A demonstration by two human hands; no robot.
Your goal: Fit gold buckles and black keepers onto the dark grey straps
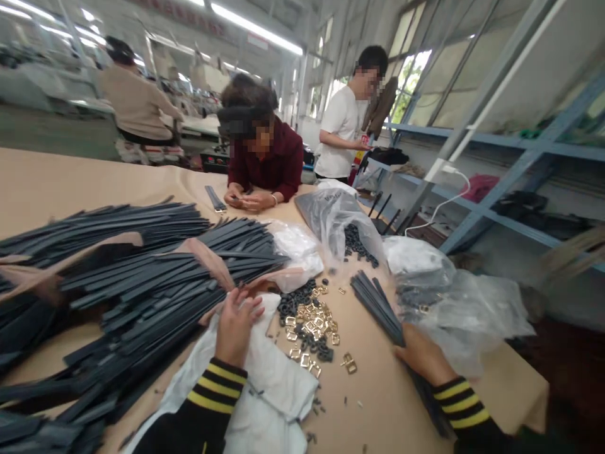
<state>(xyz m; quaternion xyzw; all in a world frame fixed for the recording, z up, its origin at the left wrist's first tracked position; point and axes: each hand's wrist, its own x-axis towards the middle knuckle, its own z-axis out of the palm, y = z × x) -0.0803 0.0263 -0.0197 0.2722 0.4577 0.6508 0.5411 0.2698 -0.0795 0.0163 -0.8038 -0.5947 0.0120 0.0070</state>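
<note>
At lower right of the frame, the right hand is closed around a slim bundle of dark strips, its far ends fanned toward centre right. Left hand, lower centre-left: fingers apart, seemingly empty, beside the larger strip pile; contact cannot be told. Gold buckles lie loose at centre. Handling judgement: a firm but not crushing grip, strips parallel and ends level, bundle kept clear of the buckles, should limit slipping and snagging.
</note>
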